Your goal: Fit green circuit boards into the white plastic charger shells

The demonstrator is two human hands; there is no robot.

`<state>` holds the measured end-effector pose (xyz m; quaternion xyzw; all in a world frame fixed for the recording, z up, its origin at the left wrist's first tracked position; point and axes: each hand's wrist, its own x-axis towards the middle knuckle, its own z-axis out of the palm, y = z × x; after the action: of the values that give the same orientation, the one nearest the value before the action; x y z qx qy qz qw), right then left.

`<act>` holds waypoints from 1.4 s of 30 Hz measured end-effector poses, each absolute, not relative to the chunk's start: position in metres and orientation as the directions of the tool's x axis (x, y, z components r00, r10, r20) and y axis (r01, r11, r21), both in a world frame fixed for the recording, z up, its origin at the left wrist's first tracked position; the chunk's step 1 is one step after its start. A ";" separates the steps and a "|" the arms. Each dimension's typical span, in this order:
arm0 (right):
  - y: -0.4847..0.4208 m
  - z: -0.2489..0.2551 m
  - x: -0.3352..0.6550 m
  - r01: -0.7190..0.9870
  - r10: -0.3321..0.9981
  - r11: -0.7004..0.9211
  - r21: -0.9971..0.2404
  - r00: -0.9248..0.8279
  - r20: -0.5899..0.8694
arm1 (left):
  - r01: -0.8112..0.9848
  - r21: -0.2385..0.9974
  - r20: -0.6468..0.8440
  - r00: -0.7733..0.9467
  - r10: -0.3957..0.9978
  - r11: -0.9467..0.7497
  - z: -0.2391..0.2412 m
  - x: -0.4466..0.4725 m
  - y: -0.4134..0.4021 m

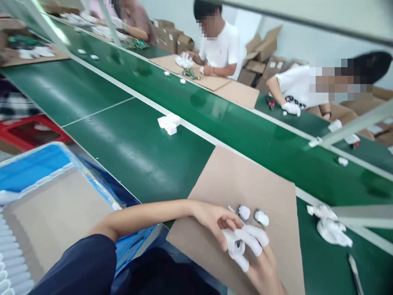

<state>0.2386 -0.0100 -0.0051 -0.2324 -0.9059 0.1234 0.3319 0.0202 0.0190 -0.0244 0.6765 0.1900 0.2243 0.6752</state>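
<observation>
Over the cardboard sheet [245, 176], my left hand [211, 217] is bare, its thumb and curled fingers closed at the edge of a small white rounded part [236, 245] with a dark opening. My right hand [258, 250], with white coverings on its fingertips, grips that part from the other side. Fingers hide much of it, so its exact kind is unclear. Just beyond my hands, two similar white parts [261, 217] with dark green edges lie on the cardboard. A thin pale piece [231, 209] is beside them.
A green conveyor belt [221, 110] runs behind the cardboard, carrying small white parts. White blocks [169, 123] sit on the green table. Crumpled white cloth [331, 229] and a slim metal tool [355, 273] lie right. A blue crate [39, 159] stands left. Co-workers sit opposite.
</observation>
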 end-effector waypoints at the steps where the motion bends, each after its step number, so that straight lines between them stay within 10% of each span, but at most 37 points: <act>1: -0.007 -0.008 0.241 0.320 0.484 0.872 -0.370 -0.678 0.553 | 0.017 0.994 0.047 0.814 0.578 -0.104 -0.020 0.020 0.019; 6: 0.064 -0.009 0.273 0.541 0.628 0.776 -0.324 -0.617 0.475 | 0.489 0.768 0.121 0.522 0.844 -0.413 0.020 -0.030 0.030; 14: 0.269 0.011 0.302 0.966 0.926 0.225 -0.128 -0.171 0.336 | 0.916 0.343 0.344 -0.327 0.880 0.207 0.027 -0.193 0.075; 24: 0.271 0.016 0.301 0.988 0.974 0.146 0.057 -0.154 0.168 | 0.926 0.249 0.321 -0.357 0.877 0.285 -0.002 -0.222 0.088; 32: 0.110 0.037 0.256 0.588 0.572 0.805 -0.078 -0.804 -0.162 | 0.905 0.357 0.395 -0.372 0.840 0.232 -0.008 -0.231 0.096; 35: 0.084 0.027 0.245 0.431 0.426 0.902 -0.002 -0.892 -0.147 | 0.916 0.347 0.407 -0.341 0.847 0.202 -0.001 -0.224 0.096; 42: 0.107 0.014 0.234 0.561 0.571 0.813 0.158 -0.821 -0.022 | 0.932 0.354 0.350 -0.059 0.935 -0.074 0.004 -0.123 0.049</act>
<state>0.2340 0.1070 0.0144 -0.2974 -0.9514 -0.0723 -0.0343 -0.1226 0.0492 0.0043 0.6858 0.6806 0.2578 0.0023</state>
